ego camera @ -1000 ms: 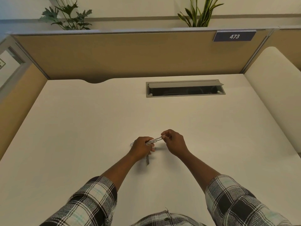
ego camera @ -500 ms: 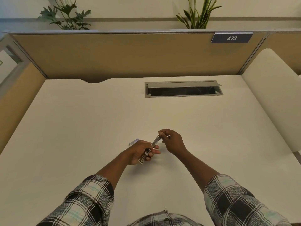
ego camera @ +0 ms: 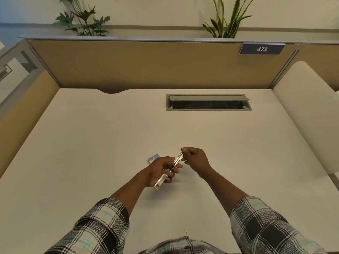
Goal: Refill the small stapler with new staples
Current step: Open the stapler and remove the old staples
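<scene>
A small silvery stapler (ego camera: 166,176) is unfolded into one long strip that runs from lower left to upper right above the desk. My left hand (ego camera: 160,170) grips its lower half from behind. My right hand (ego camera: 195,158) pinches its upper end between the fingertips. A small blue-and-white staple box (ego camera: 153,158) lies on the white desk (ego camera: 91,143) just beyond my left hand, partly hidden by it. I cannot make out any loose staples.
A grey cable hatch (ego camera: 208,102) with an open slot is set into the desk at the back. Tan partition panels (ego camera: 146,65) close off the rear and left. A white rounded panel (ego camera: 308,114) stands on the right.
The stapler has swung from a short, nearly level pose into a long straight strip. My left hand turned palm up and lowered; the staple box behind it has come into view.
</scene>
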Tool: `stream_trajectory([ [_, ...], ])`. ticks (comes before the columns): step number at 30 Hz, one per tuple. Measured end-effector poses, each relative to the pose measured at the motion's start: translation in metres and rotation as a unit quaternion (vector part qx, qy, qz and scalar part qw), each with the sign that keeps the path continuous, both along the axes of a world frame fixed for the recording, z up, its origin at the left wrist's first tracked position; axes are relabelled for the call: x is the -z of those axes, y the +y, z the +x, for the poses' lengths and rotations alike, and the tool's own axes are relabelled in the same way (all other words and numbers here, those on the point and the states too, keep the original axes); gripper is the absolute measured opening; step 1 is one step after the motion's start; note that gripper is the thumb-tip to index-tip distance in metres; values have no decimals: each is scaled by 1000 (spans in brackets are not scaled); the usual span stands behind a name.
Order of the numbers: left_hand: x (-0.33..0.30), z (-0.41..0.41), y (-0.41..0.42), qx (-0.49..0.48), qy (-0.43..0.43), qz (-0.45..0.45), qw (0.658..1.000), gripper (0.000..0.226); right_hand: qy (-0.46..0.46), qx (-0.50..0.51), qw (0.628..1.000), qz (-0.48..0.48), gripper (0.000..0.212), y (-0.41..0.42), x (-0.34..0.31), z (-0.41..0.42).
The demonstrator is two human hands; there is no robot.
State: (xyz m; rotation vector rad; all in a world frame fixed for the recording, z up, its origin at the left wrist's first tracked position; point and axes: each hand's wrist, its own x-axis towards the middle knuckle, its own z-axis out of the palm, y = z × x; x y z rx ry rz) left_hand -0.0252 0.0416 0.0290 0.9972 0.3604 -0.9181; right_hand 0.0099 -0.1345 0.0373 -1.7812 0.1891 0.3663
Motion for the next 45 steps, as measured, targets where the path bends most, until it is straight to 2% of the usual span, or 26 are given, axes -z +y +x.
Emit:
stream_trajectory([
  [9, -8, -18, -3, 4, -59, 63, 996, 48, 46, 3, 996, 70, 21, -4, -12, -14],
  [18, -10, -26, -10, -17, -74, 114, 991, 53, 46, -7, 996, 78, 23, -6, -18, -27],
  [29, -15, -33, -19, -37, -90, 162, 982, 41, 49, 2, 995, 88, 22, -9, -21, -34],
  [34, -16, -34, -22, -29, -50, 147, 988, 36, 54, -2, 994, 99, 21, -12, -23, -35],
  [39, -17, -33, -26, -121, 56, 57, 989, 28, 35, -13, 996, 83, 17, -15, -20, -35],
  [45, -23, -28, -25, -123, 35, 69, 989, 47, 34, 3, 997, 69, 16, -19, -11, -35],
])
